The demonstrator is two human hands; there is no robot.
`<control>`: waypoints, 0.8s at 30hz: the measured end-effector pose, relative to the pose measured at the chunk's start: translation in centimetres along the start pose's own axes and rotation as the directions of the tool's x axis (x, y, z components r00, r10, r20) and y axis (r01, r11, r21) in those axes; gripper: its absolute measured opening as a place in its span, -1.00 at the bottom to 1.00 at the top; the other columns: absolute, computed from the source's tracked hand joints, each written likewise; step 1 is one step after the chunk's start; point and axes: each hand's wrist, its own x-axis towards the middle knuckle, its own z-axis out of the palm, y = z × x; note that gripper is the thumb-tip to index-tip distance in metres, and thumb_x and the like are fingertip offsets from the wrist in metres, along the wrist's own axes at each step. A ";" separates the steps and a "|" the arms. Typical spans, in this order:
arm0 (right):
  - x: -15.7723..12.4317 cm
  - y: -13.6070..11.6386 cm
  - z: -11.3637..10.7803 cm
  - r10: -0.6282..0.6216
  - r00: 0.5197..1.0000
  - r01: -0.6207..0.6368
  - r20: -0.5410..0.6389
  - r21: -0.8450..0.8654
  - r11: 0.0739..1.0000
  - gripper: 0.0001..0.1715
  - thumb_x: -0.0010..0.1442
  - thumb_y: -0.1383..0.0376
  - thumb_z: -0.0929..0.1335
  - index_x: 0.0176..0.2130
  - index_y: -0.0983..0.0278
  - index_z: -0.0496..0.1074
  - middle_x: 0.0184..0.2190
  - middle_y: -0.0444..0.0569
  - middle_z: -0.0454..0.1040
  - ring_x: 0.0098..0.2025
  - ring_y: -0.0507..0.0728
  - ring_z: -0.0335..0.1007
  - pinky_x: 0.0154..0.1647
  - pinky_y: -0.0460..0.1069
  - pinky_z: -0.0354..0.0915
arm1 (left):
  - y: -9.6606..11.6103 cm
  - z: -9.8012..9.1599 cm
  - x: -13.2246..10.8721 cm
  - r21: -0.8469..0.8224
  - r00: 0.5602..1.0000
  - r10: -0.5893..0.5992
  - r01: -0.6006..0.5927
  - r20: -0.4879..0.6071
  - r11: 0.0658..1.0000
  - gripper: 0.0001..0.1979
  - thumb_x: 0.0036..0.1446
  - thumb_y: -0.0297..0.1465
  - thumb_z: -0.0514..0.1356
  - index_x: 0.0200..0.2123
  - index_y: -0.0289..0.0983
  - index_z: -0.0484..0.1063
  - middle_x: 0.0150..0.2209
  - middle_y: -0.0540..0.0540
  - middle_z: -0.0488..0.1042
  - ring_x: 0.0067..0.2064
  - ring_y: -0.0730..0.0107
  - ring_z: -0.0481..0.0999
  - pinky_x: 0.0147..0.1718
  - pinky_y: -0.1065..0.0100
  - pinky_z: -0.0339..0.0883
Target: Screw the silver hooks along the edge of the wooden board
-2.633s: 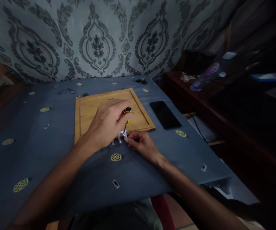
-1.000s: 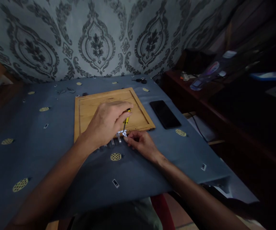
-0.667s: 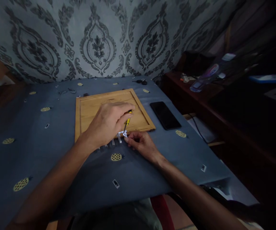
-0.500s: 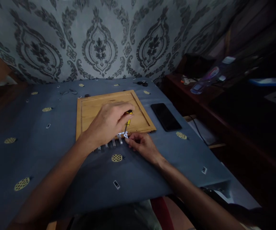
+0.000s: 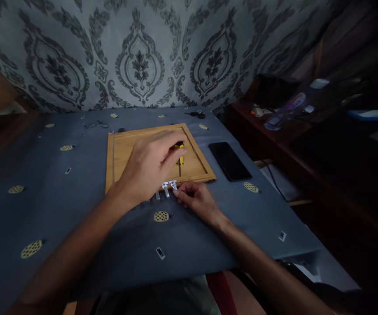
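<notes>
My left hand (image 5: 149, 168) is closed round a small screwdriver (image 5: 180, 158) with a yellow and black handle, held above the near edge of a wooden board (image 5: 123, 151). The tip hangs a little above a small white part (image 5: 169, 187) with short prongs, which lies on the blue cloth at the board's near edge. My right hand (image 5: 197, 201) pinches the right end of that white part with its fingertips, resting on the cloth.
A black phone (image 5: 228, 160) lies right of the board on the blue patterned cloth (image 5: 60, 201). Small dark bits and keys (image 5: 197, 114) sit near the patterned wall. A dark side table (image 5: 274, 131) with a plastic bottle (image 5: 290, 109) stands at the right.
My left hand has lifted the screwdriver up and away from the white part, over the board. My right hand has kept its pinch on the part. The view shifted slightly.
</notes>
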 end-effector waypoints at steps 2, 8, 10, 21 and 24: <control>0.0 0.1 0.0 -0.003 1.000 0.003 -0.002 0.007 1.000 -0.46 0.02 -0.13 0.45 -0.55 0.26 0.35 -0.62 -0.16 0.36 -0.59 -0.02 0.20 -0.56 -0.10 0.16 | 0.0 -0.4 0.1 -0.027 0.996 -0.038 0.036 -0.081 0.999 -0.88 0.22 -0.48 0.20 -0.18 -0.27 0.51 -0.26 -0.02 0.60 -0.29 0.49 0.54 -0.26 0.46 0.39; 0.1 0.5 0.1 0.002 1.000 -0.002 -0.009 0.020 1.000 -0.48 0.02 -0.12 0.45 -0.54 0.25 0.36 -0.62 -0.16 0.36 -0.60 -0.02 0.20 -0.56 -0.09 0.16 | -4.1 -0.4 0.3 -0.169 0.960 -0.261 0.243 -0.100 0.955 -0.88 0.07 -0.47 0.27 -0.26 -0.29 0.52 -0.40 0.02 0.55 -0.40 0.52 0.49 -0.41 0.49 0.33; 0.1 0.5 0.1 0.000 1.000 0.000 -0.011 0.015 1.000 -0.47 0.01 -0.12 0.46 -0.54 0.26 0.36 -0.62 -0.15 0.36 -0.59 -0.02 0.20 -0.55 -0.09 0.16 | -6.6 0.1 0.1 -0.235 0.940 -0.331 0.304 -0.083 0.923 -0.88 0.03 -0.47 0.28 -0.30 -0.31 0.50 -0.41 0.00 0.54 -0.40 0.51 0.48 -0.41 0.49 0.32; 0.4 0.1 -0.1 -0.007 1.000 0.006 -0.025 -0.056 0.998 -0.44 -0.03 -0.17 0.43 -0.58 0.25 0.37 -0.63 -0.13 0.36 -0.59 0.01 0.22 -0.55 -0.07 0.17 | -15.5 -0.7 -3.2 0.067 0.898 -0.383 0.378 0.216 0.923 -0.83 0.00 -0.50 0.31 -0.27 -0.29 0.50 -0.32 -0.04 0.57 -0.26 0.38 0.53 -0.27 0.38 0.37; 0.4 -0.3 -0.1 -0.015 1.000 0.013 -0.022 -0.086 0.996 -0.42 -0.07 -0.19 0.44 -0.60 0.24 0.36 -0.66 -0.14 0.33 -0.61 0.01 0.18 -0.55 -0.06 0.17 | -15.9 -0.7 -4.4 0.167 0.882 -0.364 0.327 0.299 0.930 -0.92 0.09 -0.47 0.30 -0.29 -0.28 0.51 -0.28 -0.08 0.57 -0.17 0.32 0.53 -0.13 0.28 0.41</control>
